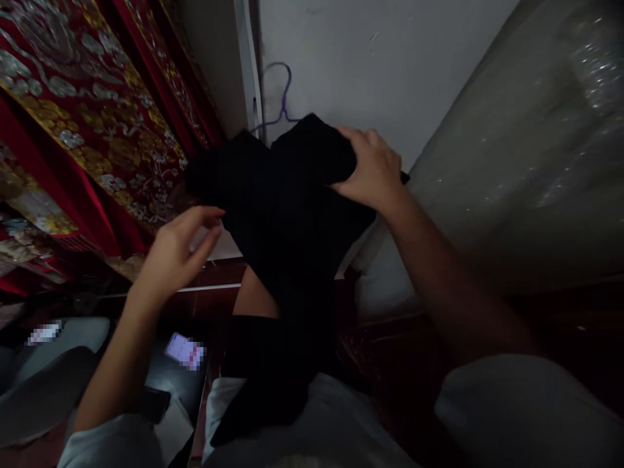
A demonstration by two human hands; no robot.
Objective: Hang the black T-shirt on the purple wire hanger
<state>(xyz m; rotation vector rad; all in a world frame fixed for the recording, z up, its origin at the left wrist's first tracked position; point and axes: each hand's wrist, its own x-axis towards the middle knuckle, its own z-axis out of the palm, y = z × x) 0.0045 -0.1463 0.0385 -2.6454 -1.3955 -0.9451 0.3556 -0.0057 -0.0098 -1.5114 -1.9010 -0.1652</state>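
Note:
A black garment [292, 214] hangs on a thin purple hanger [283, 107], whose hook and part of the shoulder wire show above the neckline. Its lower end drapes down over my lap. My right hand [373, 159] grips the cloth near the right shoulder, thumb in front and fingers over the top edge. Beside the garment's left edge is my left hand [188, 244], fingers curved and thumb apart, with nothing seen between them. The left fingertips reach the cloth's edge; whether they touch it I cannot tell. Folds in the dark fabric are hard to make out.
Red curtain-like fabric [104, 110] with gold and silver patterns hangs at left. A pale wall [380, 58] stands behind the hanger. Large plastic-wrapped material [511, 162] rises at right. A lit phone [184, 351] lies on a dark surface at lower left.

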